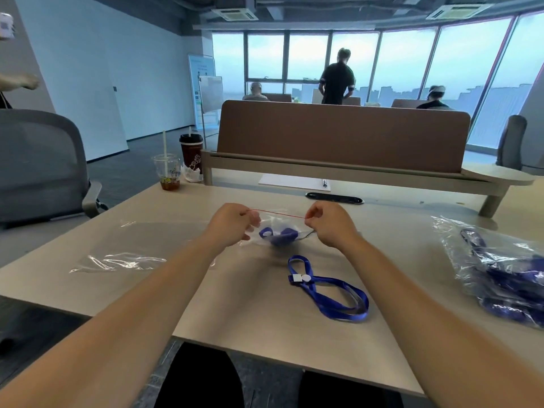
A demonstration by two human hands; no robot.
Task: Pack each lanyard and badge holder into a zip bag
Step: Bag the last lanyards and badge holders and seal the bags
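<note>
A clear zip bag [276, 223] with a red seal line is held up just above the desk, and a bunched blue lanyard with a white piece [279, 234] sits inside it. My left hand [232, 222] pinches the left end of the red strip. My right hand [329, 223] pinches the right end. A second blue lanyard [332, 293] with a white clip lies loose on the desk [265, 319], in front of the bag.
Empty clear zip bags [123, 260] lie flat on the left of the desk. A large plastic bag of blue lanyards [500, 266] sits at the right. Two drink cups [167, 172] stand at the far left corner, paper and a pen [294, 181] under the brown divider.
</note>
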